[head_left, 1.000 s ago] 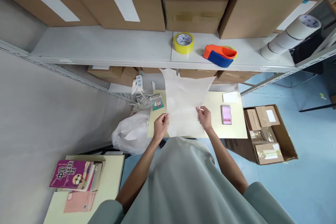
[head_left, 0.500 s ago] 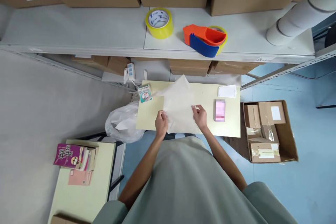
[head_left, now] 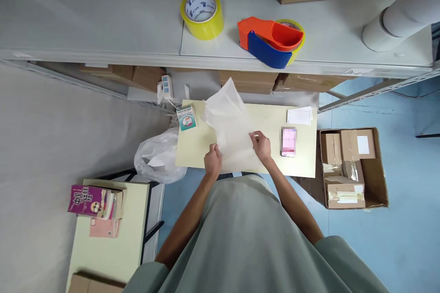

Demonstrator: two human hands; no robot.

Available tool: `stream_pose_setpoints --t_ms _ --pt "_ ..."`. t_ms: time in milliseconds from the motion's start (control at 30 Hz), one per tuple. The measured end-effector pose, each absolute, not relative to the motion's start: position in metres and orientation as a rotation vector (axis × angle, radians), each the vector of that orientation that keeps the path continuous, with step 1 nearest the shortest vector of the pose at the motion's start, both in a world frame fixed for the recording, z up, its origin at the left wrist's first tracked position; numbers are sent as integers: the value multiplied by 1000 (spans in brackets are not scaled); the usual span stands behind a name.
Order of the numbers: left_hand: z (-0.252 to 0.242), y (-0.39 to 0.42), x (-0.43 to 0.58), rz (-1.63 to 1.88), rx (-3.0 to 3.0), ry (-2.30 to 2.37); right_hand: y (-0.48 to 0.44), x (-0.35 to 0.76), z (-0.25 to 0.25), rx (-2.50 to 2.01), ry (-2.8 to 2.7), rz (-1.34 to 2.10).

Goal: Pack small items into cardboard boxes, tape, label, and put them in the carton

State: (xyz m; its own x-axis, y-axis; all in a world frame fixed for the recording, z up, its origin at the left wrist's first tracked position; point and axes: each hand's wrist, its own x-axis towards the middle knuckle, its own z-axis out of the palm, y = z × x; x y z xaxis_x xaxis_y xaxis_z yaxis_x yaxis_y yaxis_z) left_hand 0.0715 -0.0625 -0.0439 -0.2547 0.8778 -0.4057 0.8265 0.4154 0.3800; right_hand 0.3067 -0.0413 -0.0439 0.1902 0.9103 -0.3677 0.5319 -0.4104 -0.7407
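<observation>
Thin white translucent sheet [head_left: 233, 121], softly creased; paper or plastic film, cannot tell. It is held up over the middle of the smooth cream desk [head_left: 197, 149]. Its left edge is gripped near the bottom by the left hand [head_left: 213, 161], fingers curled nearly closed; its right edge is pinched between thumb and fingers of the right hand [head_left: 260, 145].

Glossy yellow tape roll [head_left: 206, 23] and orange-and-blue plastic tape dispenser [head_left: 270, 43] are seated on the grey shelf [head_left: 120, 23]. Crinkled plastic bag [head_left: 161, 158] is seen left of the desk; open corrugated carton [head_left: 376, 169], filled with small boxes, right.

"TAPE" can be read on the roll's core, 中国 on the purple book [head_left: 86, 199]. Teal-covered booklet [head_left: 186, 120]: print too small. Phone [head_left: 288, 141]: screen pixelated.

Sheet's long axis is run near to far, leaned left; a peaked corner is pointed far.
</observation>
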Motion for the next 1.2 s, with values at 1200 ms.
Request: stream_pose_setpoints --t_ms 1200 --pt "-153 -17 8 24 2189 1534 -91 328 -155 -2016 -2165 637"
